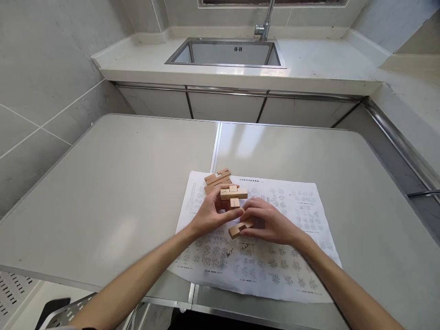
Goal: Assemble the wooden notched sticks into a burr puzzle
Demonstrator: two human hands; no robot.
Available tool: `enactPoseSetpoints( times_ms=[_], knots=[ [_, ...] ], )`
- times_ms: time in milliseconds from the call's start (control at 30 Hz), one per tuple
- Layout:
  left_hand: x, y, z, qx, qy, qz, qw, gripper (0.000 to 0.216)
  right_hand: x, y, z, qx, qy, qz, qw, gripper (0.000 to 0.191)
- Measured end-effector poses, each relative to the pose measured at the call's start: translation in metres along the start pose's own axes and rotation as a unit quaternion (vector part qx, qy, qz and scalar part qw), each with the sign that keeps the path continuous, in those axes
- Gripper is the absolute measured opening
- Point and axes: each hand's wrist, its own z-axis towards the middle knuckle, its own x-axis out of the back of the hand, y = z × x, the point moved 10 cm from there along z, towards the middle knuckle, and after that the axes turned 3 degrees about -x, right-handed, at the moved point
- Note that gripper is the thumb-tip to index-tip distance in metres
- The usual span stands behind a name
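Note:
My left hand (217, 208) is closed around a few interlocked wooden puzzle pieces (234, 193), held up over the printed sheet. Pinched in my right hand (266, 221), just below and to the right, is a single notched wooden puzzle piece (239, 228), tilted and apart from the joined ones. Two loose notched wooden pieces (217, 176) lie side by side on the sheet's upper left, behind my left hand. Small line drawings of puzzle shapes cover the paper sheet (288, 284) beneath both hands. Fingers partly hide the joined pieces' underside.
The sheet rests on a pale folding table (85, 197) with a metal seam down its middle. Beyond the far edge stands a counter (319, 59) with a steel sink (223, 57) and a faucet (263, 30). Part of a perforated chair (74, 311) shows at lower left.

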Motion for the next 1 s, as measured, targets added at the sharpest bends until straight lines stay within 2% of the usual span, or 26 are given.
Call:
enactPoseSetpoints(
  times_ms=[133, 267, 367, 467, 533, 600, 667, 767, 867, 1000],
  knots=[
    [0.007, -0.002, -0.001, -0.011, 0.032, -0.007, 0.999, 0.062, 0.003, 0.017, -0.003, -0.102, 0.001, 0.133, 0.986, 0.033],
    [0.016, -0.001, -0.003, -0.033, 0.077, 0.015, 0.996, 0.067, -0.002, 0.023, -0.004, -0.165, -0.009, 0.276, 0.947, 0.042],
    [0.02, 0.005, -0.005, -0.062, 0.103, 0.044, 0.992, 0.067, -0.013, 0.036, -0.009, -0.249, -0.025, 0.416, 0.874, 0.045],
    [0.02, 0.01, -0.006, -0.088, 0.112, 0.067, 0.987, 0.065, -0.021, 0.044, -0.015, -0.306, -0.036, 0.531, 0.79, 0.037],
    [0.019, 0.013, -0.006, -0.102, 0.113, 0.101, 0.983, 0.065, -0.021, 0.046, -0.016, -0.316, -0.029, 0.575, 0.754, 0.03],
    [0.015, 0.015, -0.007, -0.113, 0.101, 0.148, 0.977, 0.066, -0.021, 0.045, -0.015, -0.31, -0.028, 0.606, 0.732, 0.027],
    [0.009, 0.015, -0.007, -0.117, 0.075, 0.195, 0.971, 0.066, -0.021, 0.043, -0.014, -0.296, -0.032, 0.619, 0.727, 0.029],
    [0.0, 0.017, -0.007, -0.13, 0.046, 0.24, 0.961, 0.062, -0.026, 0.043, -0.014, -0.289, -0.057, 0.603, 0.742, 0.036],
    [-0.004, 0.019, -0.008, -0.152, 0.039, 0.276, 0.948, 0.06, -0.038, 0.043, -0.019, -0.309, -0.109, 0.571, 0.752, 0.047],
    [-0.009, 0.022, -0.01, -0.192, 0.014, 0.318, 0.928, 0.059, -0.046, 0.046, -0.026, -0.334, -0.146, 0.553, 0.749, 0.047]
  ],
)
